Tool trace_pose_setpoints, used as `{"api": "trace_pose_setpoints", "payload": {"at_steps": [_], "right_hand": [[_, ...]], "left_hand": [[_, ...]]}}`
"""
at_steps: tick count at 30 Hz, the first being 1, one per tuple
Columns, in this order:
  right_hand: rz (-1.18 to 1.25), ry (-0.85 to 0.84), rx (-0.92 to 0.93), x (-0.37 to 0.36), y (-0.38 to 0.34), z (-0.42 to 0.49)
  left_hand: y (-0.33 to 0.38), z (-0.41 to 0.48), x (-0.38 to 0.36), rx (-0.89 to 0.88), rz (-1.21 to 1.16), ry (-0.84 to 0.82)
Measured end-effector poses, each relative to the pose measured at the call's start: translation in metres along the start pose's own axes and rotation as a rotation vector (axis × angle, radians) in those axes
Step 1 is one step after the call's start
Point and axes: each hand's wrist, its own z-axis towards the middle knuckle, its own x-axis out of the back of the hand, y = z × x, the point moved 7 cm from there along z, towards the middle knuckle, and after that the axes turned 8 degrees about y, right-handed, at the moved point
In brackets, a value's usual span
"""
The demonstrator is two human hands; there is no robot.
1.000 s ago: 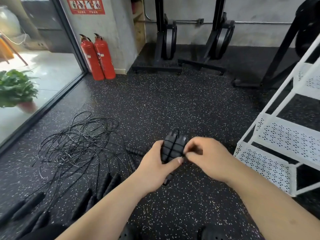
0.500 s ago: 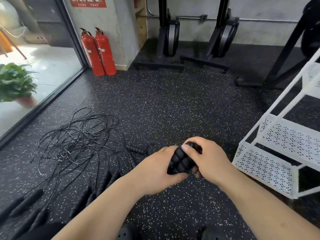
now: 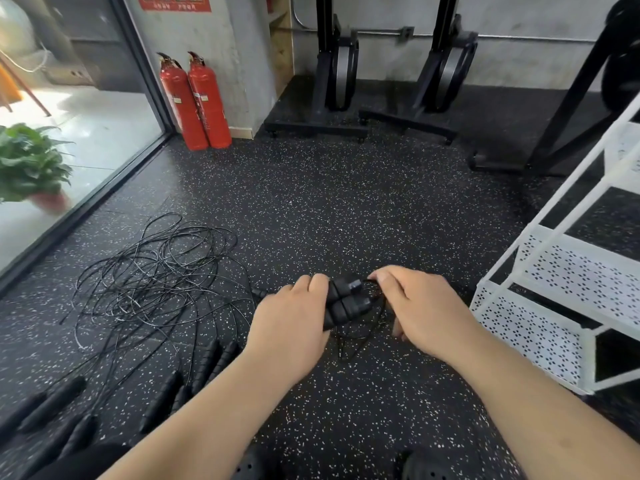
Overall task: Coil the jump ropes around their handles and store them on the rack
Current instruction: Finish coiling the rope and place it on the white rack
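My left hand grips a pair of black ribbed jump rope handles held side by side, their ends pointing right. My right hand pinches the thin black cord where it leaves the handle ends; a loop of it hangs below my hands. A tangle of loose black ropes lies on the floor to the left, with several more black handles near my left forearm. The white perforated rack stands at the right, its lower shelves bare.
Two red fire extinguishers stand by the wall at the back left, beside a glass wall with a potted plant behind it. Black machine stands and a dark frame line the back. The floor is speckled black rubber.
The handles have turned from upright to lying sideways in my left hand. My right hand has shifted from the handles' side to the cord at their ends, and a loop hangs down.
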Motion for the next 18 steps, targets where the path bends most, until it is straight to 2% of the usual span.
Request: {"api": "trace_pose_setpoints", "payload": {"at_steps": [2, 6, 10, 13, 18], "right_hand": [[-0.054, 0.06, 0.042, 0.007, 0.004, 0.004], [-0.052, -0.114, 0.217, -0.009, -0.009, -0.004], [-0.016, -0.139, 0.191, -0.01, -0.009, -0.008], [0.032, -0.094, 0.186, 0.004, -0.006, -0.003], [0.189, -0.002, 0.182, 0.031, -0.002, 0.006]], "left_hand": [[-0.006, 0.002, 0.003, 0.01, -0.015, 0.003], [-0.003, 0.001, 0.004, -0.058, -0.061, -0.003], [0.003, 0.001, 0.008, -0.067, -0.16, -0.036], [-0.011, 0.005, 0.015, 0.085, -0.342, -0.07], [-0.046, 0.019, 0.023, 0.344, -0.698, -0.009]]}}
